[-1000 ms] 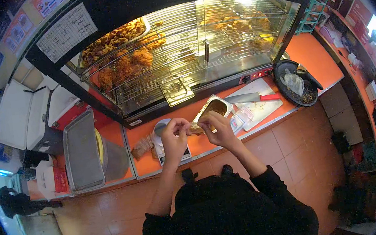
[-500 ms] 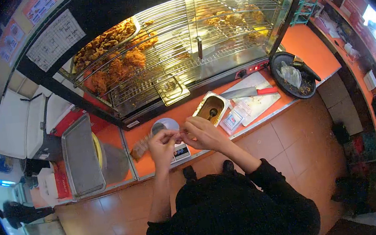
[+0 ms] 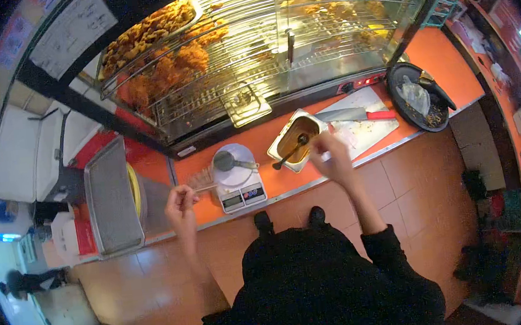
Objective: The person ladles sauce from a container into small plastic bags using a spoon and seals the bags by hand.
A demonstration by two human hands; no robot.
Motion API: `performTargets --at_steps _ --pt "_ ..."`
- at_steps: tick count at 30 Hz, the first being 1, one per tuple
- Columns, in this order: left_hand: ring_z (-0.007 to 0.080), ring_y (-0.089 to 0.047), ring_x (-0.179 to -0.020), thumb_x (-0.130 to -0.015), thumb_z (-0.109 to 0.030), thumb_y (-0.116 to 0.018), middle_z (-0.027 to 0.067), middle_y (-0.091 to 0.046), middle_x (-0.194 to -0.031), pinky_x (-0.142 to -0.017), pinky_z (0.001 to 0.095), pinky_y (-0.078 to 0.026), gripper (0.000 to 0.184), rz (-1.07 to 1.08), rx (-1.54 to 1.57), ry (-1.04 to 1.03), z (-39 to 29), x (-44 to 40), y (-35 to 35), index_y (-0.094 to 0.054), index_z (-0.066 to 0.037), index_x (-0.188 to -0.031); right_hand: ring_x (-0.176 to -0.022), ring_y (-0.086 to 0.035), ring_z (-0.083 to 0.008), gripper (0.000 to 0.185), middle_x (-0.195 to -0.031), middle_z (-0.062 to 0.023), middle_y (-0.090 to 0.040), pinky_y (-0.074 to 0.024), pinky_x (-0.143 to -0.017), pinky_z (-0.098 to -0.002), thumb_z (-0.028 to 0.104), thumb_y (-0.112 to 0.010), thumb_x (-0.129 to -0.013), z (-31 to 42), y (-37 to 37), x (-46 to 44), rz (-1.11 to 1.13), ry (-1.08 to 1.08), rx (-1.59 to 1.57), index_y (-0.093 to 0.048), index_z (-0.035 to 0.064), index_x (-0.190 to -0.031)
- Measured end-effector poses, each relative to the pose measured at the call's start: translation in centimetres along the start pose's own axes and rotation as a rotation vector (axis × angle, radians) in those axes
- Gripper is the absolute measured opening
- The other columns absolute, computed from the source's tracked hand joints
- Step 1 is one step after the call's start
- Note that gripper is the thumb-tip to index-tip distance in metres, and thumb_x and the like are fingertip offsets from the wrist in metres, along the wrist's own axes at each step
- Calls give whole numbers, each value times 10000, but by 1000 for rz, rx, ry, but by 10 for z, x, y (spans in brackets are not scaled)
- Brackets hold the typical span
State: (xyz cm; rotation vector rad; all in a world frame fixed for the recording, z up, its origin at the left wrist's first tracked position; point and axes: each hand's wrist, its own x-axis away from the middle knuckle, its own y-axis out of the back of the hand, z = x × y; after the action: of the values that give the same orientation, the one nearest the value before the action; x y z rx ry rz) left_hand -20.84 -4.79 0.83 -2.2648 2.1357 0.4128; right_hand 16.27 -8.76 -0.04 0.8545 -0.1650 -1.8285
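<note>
My left hand (image 3: 182, 204) is left of the kitchen scale (image 3: 242, 195), its fingers closed in a pinch. A thin pale strip (image 3: 205, 188) sticks out from the fingertips; its kind is unclear. A round dark scoop-like utensil (image 3: 224, 160) with a handle lies on the scale's white plate. My right hand (image 3: 334, 160) is over the counter edge, fingers bent and smeared by motion, beside a metal container (image 3: 286, 137) of brown contents. A black-handled ladle (image 3: 288, 153) rests in that container. Whether the right fingers hold anything does not show.
Beyond the right hand, a knife (image 3: 357, 115) with a red handle lies on a white cutting board (image 3: 368, 133). A black mortar (image 3: 402, 109) stands farther right. A glass display cabinet (image 3: 249, 56) with fried food runs along the back. A metal tray (image 3: 113, 209) stands at left.
My hands were together in front of the scale and have parted, the left going left and the right going right. The scale and its utensil now show in full.
</note>
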Motion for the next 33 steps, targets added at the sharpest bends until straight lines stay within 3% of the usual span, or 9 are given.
performTargets --at_steps 5,11,13,14,15,17,23,29,33 --pt "90 -580 -702 -911 -28 -585 8 -591 -771 -668 235 -488 15 65 -155 82 66 5 49 -585 -13 -912 -519 -341 -98 280 -547 -67 -421 -310 -474 -278 114 -612 -919 -53 51 15 -157 -177 114 -501 -2 -690" --pt "90 -587 -730 -909 -30 -581 14 -604 -802 -674 246 -495 37 234 -198 218 156 -1 57 -601 -14 -936 -590 -438 -67 223 -604 -26 -488 -348 -513 -277 175 -565 -950 -98 77 44 -230 -470 136 -583 6 -806" --pt "90 -589 -736 -909 -30 -577 13 -609 -815 -676 246 -496 41 230 -229 195 165 -7 45 -605 -17 -936 -628 -516 -108 96 -668 -47 -549 -415 -560 -287 117 -567 -917 -114 81 53 -194 -509 65 -589 39 -967" --pt "89 -585 -737 -907 -27 -575 12 -612 -823 -678 244 -492 44 188 -165 156 169 -11 40 -607 -16 -936 -656 -581 -155 178 -741 -71 -599 -463 -607 -295 67 -558 -885 -125 77 58 -193 -496 112 -563 68 -1064" --pt "88 -582 -738 -906 -25 -572 10 -614 -832 -680 242 -489 48 142 -99 118 174 -14 36 -609 -16 -936 -722 -620 -188 162 -815 -104 -629 -480 -635 -296 66 -579 -875 -108 78 52 -135 -597 115 -582 55 -1037" --pt "88 -579 -755 -903 -34 -582 10 -616 -843 -694 244 -487 56 169 -72 139 184 -17 28 -614 -12 -943 -762 -628 -232 154 -854 -127 -637 -493 -654 -329 97 -614 -864 -146 64 67 -131 -292 300 -613 49 -1009" --pt "100 -592 -794 -888 -58 -614 19 -624 -863 -732 257 -491 79 228 -167 119 147 -13 -10 -624 -27 -960 -819 -619 -307 211 -917 -151 -638 -493 -712 -416 224 -666 -831 -187 37 52 -199 -400 475 -656 57 -959" --pt "103 -596 -785 -889 -76 -627 23 -623 -832 -696 261 -494 51 -49 -213 -4 112 -13 -51 -635 -31 -911 -829 -620 -343 308 -846 -151 -622 -483 -705 -453 368 -651 -811 -197 9 12 -90 -570 771 -642 63 -853" --pt "102 -585 -775 -891 -72 -623 20 -617 -857 -688 255 -476 56 -62 -296 -107 50 -10 -107 -630 -29 -925 -738 -635 -326 205 -820 -158 -612 -497 -666 -443 256 -637 -818 -215 10 13 -173 -605 493 -616 53 -828"
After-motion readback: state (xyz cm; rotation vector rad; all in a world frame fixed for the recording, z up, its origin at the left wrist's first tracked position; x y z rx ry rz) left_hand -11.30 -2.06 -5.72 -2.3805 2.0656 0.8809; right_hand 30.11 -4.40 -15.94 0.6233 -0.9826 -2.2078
